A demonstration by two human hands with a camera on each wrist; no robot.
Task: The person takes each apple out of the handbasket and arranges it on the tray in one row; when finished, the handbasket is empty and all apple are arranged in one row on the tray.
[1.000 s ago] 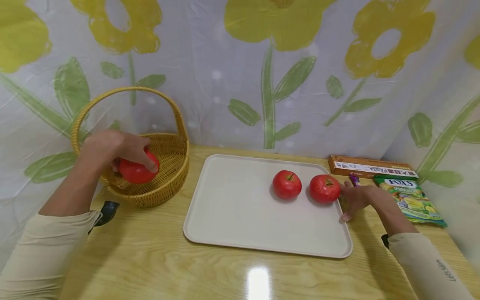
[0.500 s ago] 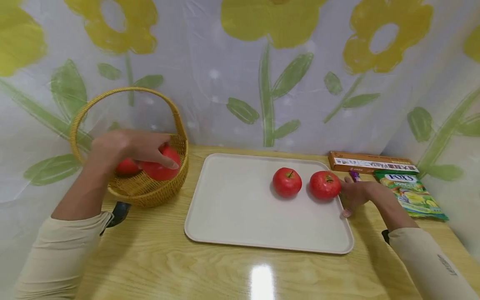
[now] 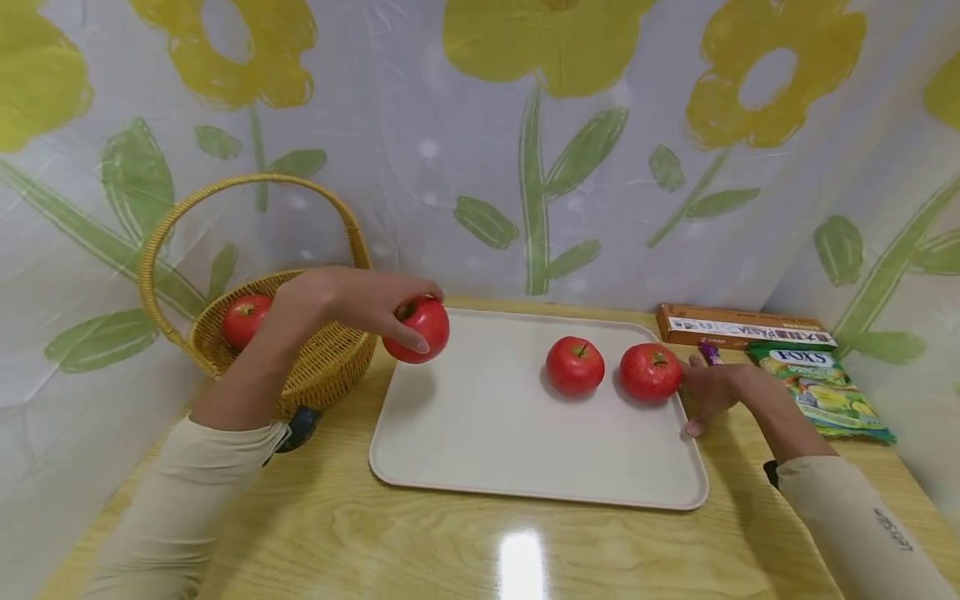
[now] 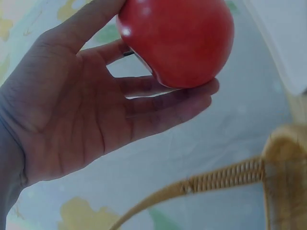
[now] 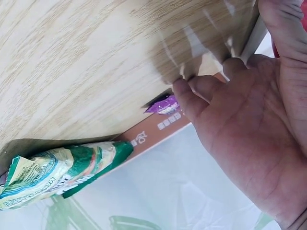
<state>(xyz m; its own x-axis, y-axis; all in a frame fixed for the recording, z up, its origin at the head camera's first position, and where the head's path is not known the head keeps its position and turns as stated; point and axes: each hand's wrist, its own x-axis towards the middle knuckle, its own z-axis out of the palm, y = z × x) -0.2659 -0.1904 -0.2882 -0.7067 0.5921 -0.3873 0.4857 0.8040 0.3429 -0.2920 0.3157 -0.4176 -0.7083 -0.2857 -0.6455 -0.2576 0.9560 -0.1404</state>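
Observation:
My left hand [image 3: 367,302] holds a red apple [image 3: 420,330] between thumb and fingers, above the left edge of a cream tray [image 3: 480,433]. In the left wrist view, this apple [image 4: 180,40] is cradled by the bent fingers. My right hand [image 3: 711,393] grips the tray's right rim, its thumb at the edge. Two more apples, a middle apple [image 3: 574,366] and a right apple [image 3: 649,372], sit on the tray, the right one close by my right fingers. Another apple [image 3: 246,321] lies in the wicker basket [image 3: 330,375], partly behind my left forearm.
The basket's tall handle [image 3: 255,177] arches up at the left. To the right of the tray lie a brown pasta box [image 3: 738,325], a purple wrapper [image 5: 164,105] and a green candy bag [image 3: 821,392]. A flowered curtain [image 3: 405,167] hangs behind the wooden table [image 3: 420,542].
My left hand has lifted an apple out of the basket and carried it right, over the tray's left edge. The apple left in the basket has come into view. My right hand stays put.

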